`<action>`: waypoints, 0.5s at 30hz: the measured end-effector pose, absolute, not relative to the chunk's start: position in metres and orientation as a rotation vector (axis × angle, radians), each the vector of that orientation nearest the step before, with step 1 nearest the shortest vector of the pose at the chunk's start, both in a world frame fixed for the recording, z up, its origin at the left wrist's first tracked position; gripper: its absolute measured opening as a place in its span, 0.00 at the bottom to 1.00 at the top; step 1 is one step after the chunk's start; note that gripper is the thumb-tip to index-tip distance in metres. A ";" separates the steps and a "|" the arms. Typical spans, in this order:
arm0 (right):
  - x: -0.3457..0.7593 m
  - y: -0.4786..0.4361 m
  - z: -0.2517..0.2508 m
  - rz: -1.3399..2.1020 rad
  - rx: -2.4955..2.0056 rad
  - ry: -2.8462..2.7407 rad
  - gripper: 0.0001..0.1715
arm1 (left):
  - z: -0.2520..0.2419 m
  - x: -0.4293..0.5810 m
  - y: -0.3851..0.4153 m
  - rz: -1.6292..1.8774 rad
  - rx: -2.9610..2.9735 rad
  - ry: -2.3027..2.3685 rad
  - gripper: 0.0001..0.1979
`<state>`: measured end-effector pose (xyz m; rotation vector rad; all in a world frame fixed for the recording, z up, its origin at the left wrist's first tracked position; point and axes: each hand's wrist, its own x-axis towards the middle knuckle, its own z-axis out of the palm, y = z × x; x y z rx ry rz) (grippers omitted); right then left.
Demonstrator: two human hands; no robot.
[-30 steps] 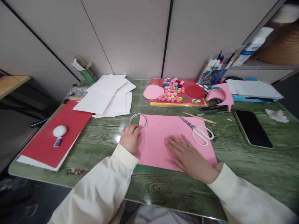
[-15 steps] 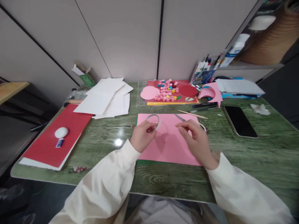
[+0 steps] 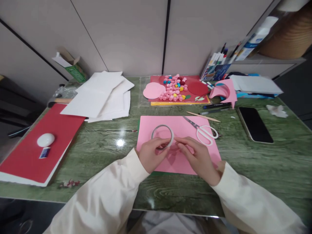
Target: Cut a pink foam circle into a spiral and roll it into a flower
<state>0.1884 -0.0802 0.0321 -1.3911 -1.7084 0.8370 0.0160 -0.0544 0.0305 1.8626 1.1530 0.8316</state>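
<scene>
My left hand (image 3: 150,155) grips a thin white ring of tape (image 3: 162,136) and holds it up over a pink sheet of paper (image 3: 185,128) on the green table. My right hand (image 3: 198,157) is beside it, its fingertips pinched at the ring's right edge. White-handled scissors (image 3: 204,132) lie on the pink sheet just beyond my right hand.
White sheets (image 3: 99,96) lie at the back left, and a red board (image 3: 36,146) carrying a white oval object (image 3: 45,139) at the left. A red tray of small pink balls (image 3: 176,91), pens (image 3: 214,105), a wooden stick (image 3: 203,117) and a black phone (image 3: 255,124) sit behind and right.
My left hand picked the ring up from the table's left of the pink sheet and brought it over the sheet. My right hand lifted off the paper and came to the ring.
</scene>
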 end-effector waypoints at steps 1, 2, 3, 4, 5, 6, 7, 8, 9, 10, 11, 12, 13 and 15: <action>0.189 -0.080 0.032 0.846 -1.396 -1.694 0.12 | 0.031 0.016 -0.055 0.830 1.858 1.156 0.15; 0.189 -0.080 0.032 0.859 -1.399 -1.674 0.11 | 0.031 0.017 -0.055 0.828 1.850 1.158 0.15; 0.189 -0.079 0.032 0.884 -1.398 -1.643 0.11 | 0.031 0.017 -0.055 0.824 1.841 1.155 0.15; 0.189 -0.078 0.032 0.927 -1.393 -1.600 0.10 | 0.031 0.017 -0.055 0.816 1.833 1.148 0.14; 0.189 -0.078 0.032 0.987 -1.380 -1.551 0.09 | 0.032 0.016 -0.056 0.810 1.829 1.138 0.14; 0.188 -0.077 0.032 1.055 -1.362 -1.501 0.08 | 0.032 0.016 -0.056 0.806 1.827 1.128 0.14; 0.188 -0.077 0.031 1.121 -1.340 -1.460 0.07 | 0.031 0.016 -0.056 0.804 1.829 1.120 0.14; 0.188 -0.076 0.031 1.168 -1.320 -1.435 0.07 | 0.031 0.016 -0.056 0.802 1.833 1.114 0.14; 0.189 -0.076 0.031 1.178 -1.308 -1.428 0.07 | 0.030 0.016 -0.057 0.804 1.838 1.109 0.14; 0.189 -0.076 0.031 1.142 -1.310 -1.434 0.07 | 0.030 0.017 -0.057 0.812 1.843 1.110 0.14; 0.189 -0.076 0.031 1.069 -1.324 -1.451 0.07 | 0.029 0.017 -0.057 0.822 1.851 1.112 0.14; 0.190 -0.076 0.032 0.979 -1.343 -1.479 0.07 | 0.029 0.017 -0.057 0.834 1.862 1.115 0.14; 0.190 -0.077 0.032 0.890 -1.361 -1.515 0.09 | 0.029 0.017 -0.058 0.844 1.879 1.117 0.14; 0.190 -0.078 0.034 0.771 -1.380 -1.599 0.14 | 0.029 0.018 -0.058 0.869 1.917 1.117 0.14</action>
